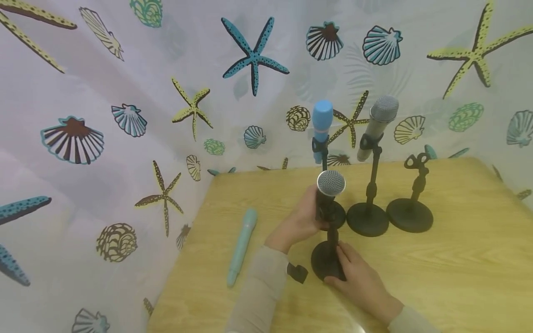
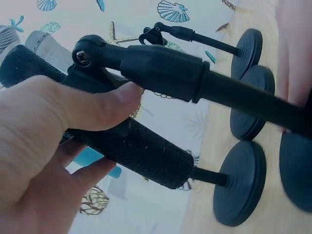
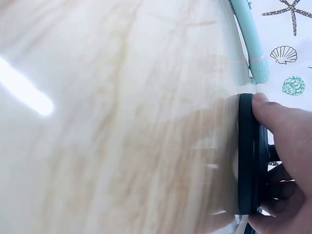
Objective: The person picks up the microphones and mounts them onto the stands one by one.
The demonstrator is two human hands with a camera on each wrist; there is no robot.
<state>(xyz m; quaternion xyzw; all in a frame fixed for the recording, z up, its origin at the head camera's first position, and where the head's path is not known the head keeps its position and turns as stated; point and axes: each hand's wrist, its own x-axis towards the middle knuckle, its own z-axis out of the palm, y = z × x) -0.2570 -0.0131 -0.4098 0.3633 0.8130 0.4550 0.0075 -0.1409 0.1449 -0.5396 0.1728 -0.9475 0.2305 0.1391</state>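
A black microphone (image 1: 331, 183) with a silver mesh head sits tilted in the clip of the nearest desktop microphone stand (image 1: 325, 261). My left hand (image 1: 301, 219) grips the microphone at the clip. In the left wrist view its thumb lies over the clip (image 2: 92, 73), and its fingers pass behind the dark, textured microphone body (image 2: 146, 156). Low down, my right hand (image 1: 366, 284) holds the stand's round base by its edge. Seen from the right wrist, the base (image 3: 247, 156) stands edge-on, with the thumb and fingertips at opposite parts of its rim.
Behind stand a blue microphone (image 1: 322, 118) and a grey microphone (image 1: 378, 122), each in its own stand. A third stand (image 1: 410, 215) at right has a bare clip. A turquoise microphone (image 1: 241, 247) and a small black piece (image 1: 297, 273) lie on the wooden table (image 1: 466, 277). Patterned fabric (image 1: 258, 115) rises behind.
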